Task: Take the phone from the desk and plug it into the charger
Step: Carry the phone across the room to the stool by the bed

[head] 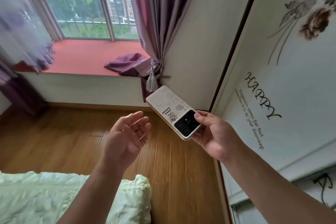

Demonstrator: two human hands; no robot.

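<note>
My right hand (pixel 216 136) holds the phone (pixel 171 109) by its camera end, back side up. The phone has a white patterned case with a small cartoon print and a black camera block. It points up and to the left, out over the wooden floor. My left hand (pixel 127 132) hovers just left of the phone, palm up, fingers apart, holding nothing and not touching it. No charger, cable or desk shows in this view.
A white wardrobe door (pixel 283 71) with flower and "HAPPY" print stands close on the right. A bed corner with a pale green quilt (pixel 54 196) lies at the lower left. Ahead are a red bay-window seat (pixel 87 56) and a tied purple curtain (pixel 156 29).
</note>
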